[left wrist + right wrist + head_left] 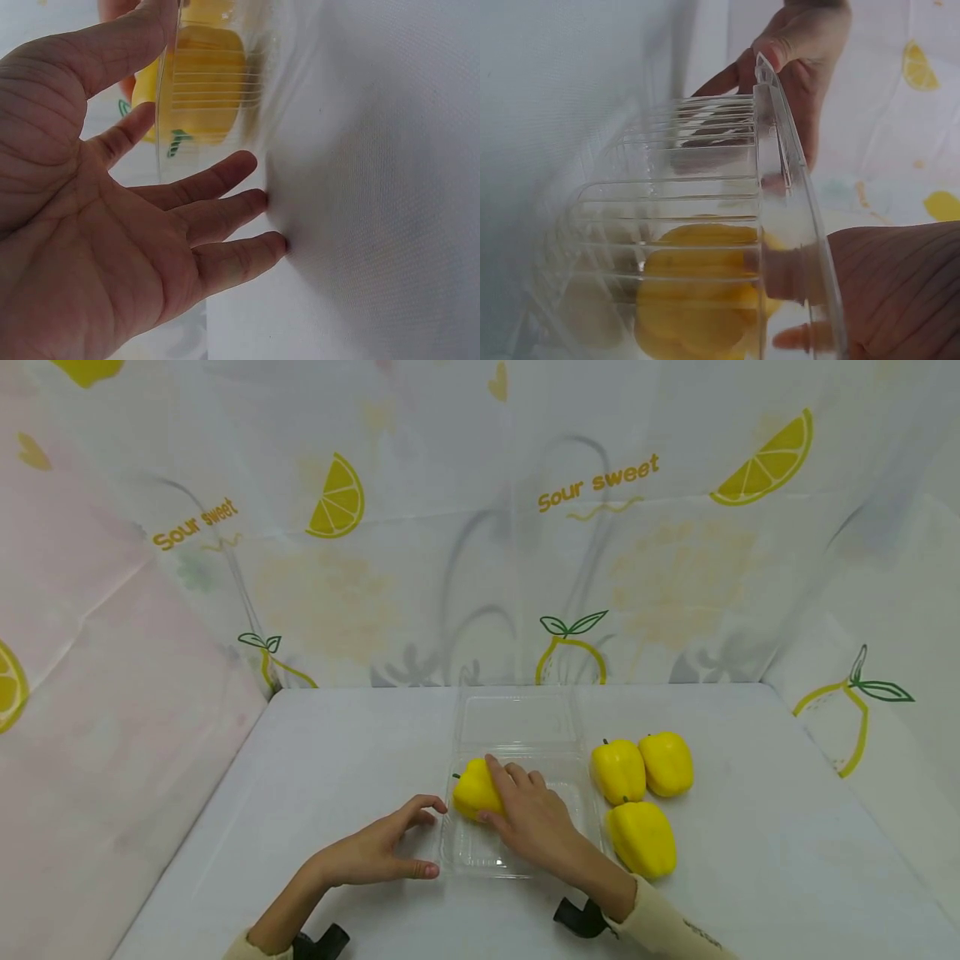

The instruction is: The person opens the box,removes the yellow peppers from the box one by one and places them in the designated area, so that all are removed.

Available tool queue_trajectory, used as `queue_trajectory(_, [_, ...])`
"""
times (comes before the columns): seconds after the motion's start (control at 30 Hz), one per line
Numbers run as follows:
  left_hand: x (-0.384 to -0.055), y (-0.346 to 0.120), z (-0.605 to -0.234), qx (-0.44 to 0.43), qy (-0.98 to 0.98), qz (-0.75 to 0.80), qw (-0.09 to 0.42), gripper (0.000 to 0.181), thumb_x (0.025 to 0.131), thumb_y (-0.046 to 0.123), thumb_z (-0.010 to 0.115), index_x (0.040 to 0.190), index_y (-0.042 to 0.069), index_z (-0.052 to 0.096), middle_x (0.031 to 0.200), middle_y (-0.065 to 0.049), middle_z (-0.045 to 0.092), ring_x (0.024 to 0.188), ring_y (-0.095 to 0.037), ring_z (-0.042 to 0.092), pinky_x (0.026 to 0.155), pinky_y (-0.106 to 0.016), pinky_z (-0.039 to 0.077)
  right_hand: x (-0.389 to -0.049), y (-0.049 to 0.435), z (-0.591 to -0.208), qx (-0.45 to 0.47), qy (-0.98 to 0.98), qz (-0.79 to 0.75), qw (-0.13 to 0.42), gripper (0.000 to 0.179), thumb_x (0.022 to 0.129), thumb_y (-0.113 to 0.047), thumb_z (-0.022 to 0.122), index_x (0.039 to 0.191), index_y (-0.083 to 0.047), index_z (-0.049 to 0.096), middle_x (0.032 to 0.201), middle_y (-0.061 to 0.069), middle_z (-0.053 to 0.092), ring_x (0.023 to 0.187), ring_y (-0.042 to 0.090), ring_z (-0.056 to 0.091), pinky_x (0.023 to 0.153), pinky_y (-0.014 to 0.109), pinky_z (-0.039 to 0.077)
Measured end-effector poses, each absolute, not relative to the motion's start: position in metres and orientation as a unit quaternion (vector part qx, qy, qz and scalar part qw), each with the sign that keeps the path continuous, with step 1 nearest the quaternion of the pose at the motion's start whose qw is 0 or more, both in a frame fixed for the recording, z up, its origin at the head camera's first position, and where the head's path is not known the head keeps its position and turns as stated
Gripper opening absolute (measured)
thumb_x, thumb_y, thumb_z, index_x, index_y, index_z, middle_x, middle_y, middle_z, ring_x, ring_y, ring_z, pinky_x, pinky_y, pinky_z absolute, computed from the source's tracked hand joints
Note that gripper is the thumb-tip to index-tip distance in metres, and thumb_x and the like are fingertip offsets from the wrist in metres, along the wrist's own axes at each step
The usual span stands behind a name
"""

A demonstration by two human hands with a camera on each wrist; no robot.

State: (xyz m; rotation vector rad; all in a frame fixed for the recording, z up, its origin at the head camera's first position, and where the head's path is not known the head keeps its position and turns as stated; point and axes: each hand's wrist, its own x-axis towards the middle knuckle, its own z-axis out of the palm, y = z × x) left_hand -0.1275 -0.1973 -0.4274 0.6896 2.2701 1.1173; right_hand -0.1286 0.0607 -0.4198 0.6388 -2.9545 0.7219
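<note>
A yellow bell pepper (pixel 471 791) with a green stem sits in the left part of a clear plastic clamshell box (pixel 487 870). My right hand (pixel 538 817) reaches over the box and grips this pepper from its right side, thumb toward the front. In the right wrist view the pepper (pixel 694 296) shows through the ribbed wall, low in the box. My left hand (pixel 375 850) is at the box's left side with fingers spread, thumb and fingertips right at the rim. The left wrist view shows its palm (pixel 112 225) holding nothing, lower fingertips near the table.
Three more yellow bell peppers stand just right of the box: one at the back left (pixel 618 771), one at the back right (pixel 666 764), one in front (pixel 642 839). The box's clear lid (pixel 517 718) lies open toward the back. A lemon-print cloth (pixel 450 568) hangs behind the white table (pixel 337 743).
</note>
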Motion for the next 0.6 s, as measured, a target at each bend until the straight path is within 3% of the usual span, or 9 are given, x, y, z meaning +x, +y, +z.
queue_trajectory(0.37, [-0.1279, -0.1978, -0.4275, 0.248, 0.839, 0.412, 0.255, 0.070, 0.087, 0.032, 0.077, 0.141, 0.022, 0.035, 0.141, -0.016, 0.048, 0.133, -0.036, 0.041, 0.105, -0.067, 0.029, -0.1303, 0.0601, -0.4212, 0.215, -0.948, 0.231, 0.029, 0.067, 0.089, -0.030, 0.075, 0.145, -0.011, 0.045, 0.119, 0.011, 0.053, 0.090, 0.025, 0.049, 0.066, 0.033, 0.049])
queue_trajectory(0.6, [-0.1278, -0.1973, -0.4277, 0.244, 0.836, 0.417, 0.259, 0.070, 0.087, 0.032, 0.077, 0.141, 0.021, 0.035, 0.141, -0.016, 0.048, 0.134, -0.036, 0.041, 0.105, -0.067, 0.028, -0.1308, 0.0598, -0.4239, 0.219, -0.946, 0.236, 0.032, 0.066, 0.088, -0.030, 0.076, 0.144, -0.010, 0.046, 0.116, 0.012, 0.053, 0.091, 0.025, 0.050, 0.067, 0.033, 0.050])
